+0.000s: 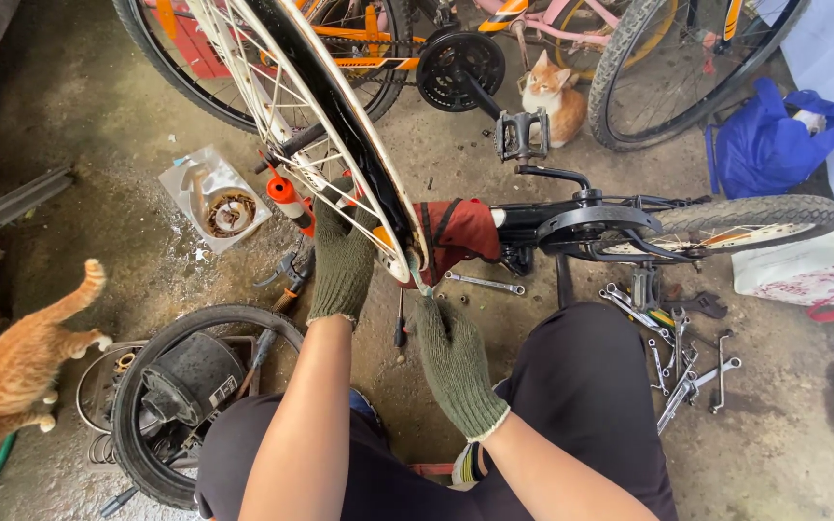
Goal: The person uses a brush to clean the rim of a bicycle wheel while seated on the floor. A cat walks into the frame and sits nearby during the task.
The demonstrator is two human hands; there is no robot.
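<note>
A bicycle wheel with a white rim (293, 106) and thin spokes stands upright in front of me, its black tyre (354, 116) partly seated on the rim. My left hand (342, 253), in a green knit glove, grips the rim and tyre from the left side near the wheel's lowest part. My right hand (453, 357), gloved the same way, pinches a thin greenish strip (420, 283) hanging from the rim's bottom edge. A red rag (458, 232) lies just behind the wheel.
A small bicycle (629, 217) lies on its side to the right, beside several wrenches (682, 371) on the concrete floor. A loose tyre with a hub (180, 386) lies at lower left. One orange cat (21, 371) walks at left, another (554, 96) sits behind. Blue bag (769, 140) at right.
</note>
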